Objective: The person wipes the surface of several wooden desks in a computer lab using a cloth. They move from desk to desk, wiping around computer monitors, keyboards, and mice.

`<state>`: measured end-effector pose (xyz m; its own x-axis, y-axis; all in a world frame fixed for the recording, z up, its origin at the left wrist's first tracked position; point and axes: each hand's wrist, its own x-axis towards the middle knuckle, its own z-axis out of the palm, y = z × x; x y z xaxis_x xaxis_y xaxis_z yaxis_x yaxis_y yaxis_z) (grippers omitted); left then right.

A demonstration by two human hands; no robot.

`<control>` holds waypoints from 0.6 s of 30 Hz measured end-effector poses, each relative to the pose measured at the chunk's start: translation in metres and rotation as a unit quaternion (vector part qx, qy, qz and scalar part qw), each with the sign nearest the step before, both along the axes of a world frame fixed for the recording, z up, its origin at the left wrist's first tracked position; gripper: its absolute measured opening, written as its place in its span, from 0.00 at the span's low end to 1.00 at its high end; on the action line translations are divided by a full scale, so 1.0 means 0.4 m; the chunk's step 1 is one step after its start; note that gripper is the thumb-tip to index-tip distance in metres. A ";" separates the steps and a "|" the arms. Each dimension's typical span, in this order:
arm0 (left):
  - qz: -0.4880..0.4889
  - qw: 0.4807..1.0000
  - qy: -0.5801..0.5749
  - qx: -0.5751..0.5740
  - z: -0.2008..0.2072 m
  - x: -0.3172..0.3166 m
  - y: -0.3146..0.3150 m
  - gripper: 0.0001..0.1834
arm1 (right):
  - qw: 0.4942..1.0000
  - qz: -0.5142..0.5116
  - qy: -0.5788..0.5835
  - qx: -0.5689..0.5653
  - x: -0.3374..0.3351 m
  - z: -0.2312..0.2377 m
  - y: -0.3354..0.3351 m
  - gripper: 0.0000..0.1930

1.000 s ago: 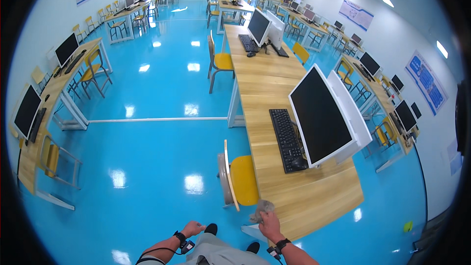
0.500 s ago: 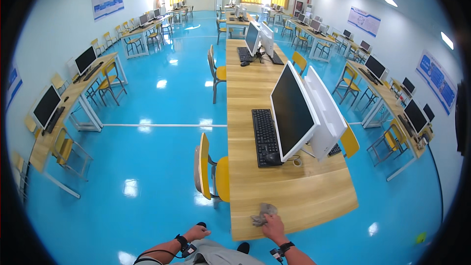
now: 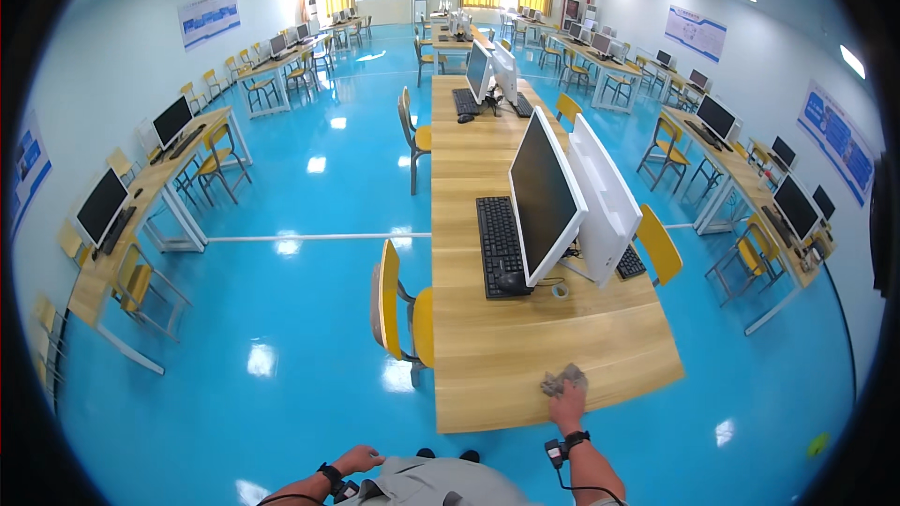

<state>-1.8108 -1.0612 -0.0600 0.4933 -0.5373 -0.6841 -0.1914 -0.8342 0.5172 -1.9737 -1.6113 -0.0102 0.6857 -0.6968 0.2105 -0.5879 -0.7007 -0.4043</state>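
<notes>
A crumpled grey-brown cloth (image 3: 561,380) lies bunched on the near end of the long wooden table (image 3: 497,370). My right hand (image 3: 568,407) presses it to the tabletop with the fingers closed over it. Down beside my body, just off the table's near left corner, hangs my left hand (image 3: 359,458). Its fingers are loosely curled, and I see nothing in them. Beyond the cloth stand a white-framed monitor (image 3: 546,197), a black keyboard (image 3: 500,239) and a black mouse (image 3: 512,283).
A yellow chair (image 3: 386,305) stands against the table's left side, another yellow chair (image 3: 660,245) on the right. A second white monitor (image 3: 603,201) backs onto the first, with a small cable coil (image 3: 560,290) below. Rows of computer desks line both walls over a glossy blue floor (image 3: 319,319).
My right hand has slid the cloth to the right and slightly farther along the tabletop. My left hand has shifted a little left and nearer. The whole view has moved slightly.
</notes>
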 end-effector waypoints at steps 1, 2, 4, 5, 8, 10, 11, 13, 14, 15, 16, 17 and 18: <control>0.012 0.999 0.031 -0.002 -0.011 -0.012 0.015 0.27 | 1.000 0.026 -0.008 -0.008 0.002 -0.001 0.024 0.26; 0.024 0.998 0.062 -0.004 -0.022 -0.023 0.030 0.26 | 0.999 0.044 -0.005 -0.011 -0.001 0.000 0.043 0.26; 0.032 0.993 0.108 -0.040 -0.023 -0.069 0.079 0.27 | 0.997 0.082 -0.001 -0.006 0.014 0.004 0.109 0.26; 0.029 0.991 0.126 -0.046 -0.017 -0.089 0.106 0.27 | 0.995 0.099 0.003 0.000 0.021 0.006 0.142 0.27; 0.026 0.983 0.178 -0.030 -0.011 -0.150 0.185 0.26 | 0.989 0.145 0.013 0.016 0.050 0.032 0.214 0.28; 0.038 0.979 0.200 -0.015 -0.008 -0.180 0.237 0.26 | 0.985 0.169 0.019 0.034 0.070 0.070 0.272 0.28; 0.043 0.977 0.207 -0.007 -0.006 -0.192 0.260 0.26 | 0.982 0.180 0.028 0.039 0.078 0.072 0.293 0.28; 0.057 0.974 0.220 0.001 -0.003 -0.213 0.289 0.26 | 0.977 0.203 0.049 0.040 0.092 0.083 0.325 0.29; 0.066 0.972 0.225 0.003 -0.003 -0.223 0.301 0.26 | 0.974 0.216 0.051 0.038 0.100 0.089 0.340 0.28; 0.075 0.971 0.229 0.011 0.005 -0.234 0.315 0.26 | 0.972 0.228 0.050 0.039 0.110 0.094 0.358 0.28; 0.082 0.970 0.230 0.016 0.009 -0.234 0.322 0.26 | 0.969 0.240 0.049 0.041 0.118 0.096 0.375 0.28; 0.090 0.968 0.232 0.023 0.011 -0.237 0.326 0.26 | 0.966 0.250 0.051 0.045 0.123 0.095 0.391 0.28; 0.097 0.968 0.231 0.028 0.022 -0.235 0.331 0.26 | 0.963 0.262 0.052 0.048 0.132 0.096 0.407 0.28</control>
<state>-1.9047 -0.9288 -0.0512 0.2163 -0.4210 -0.8809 0.2120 -0.8605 0.4632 -1.9211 -1.4484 0.0282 0.9620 -0.2632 0.0730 -0.2059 -0.8743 -0.4395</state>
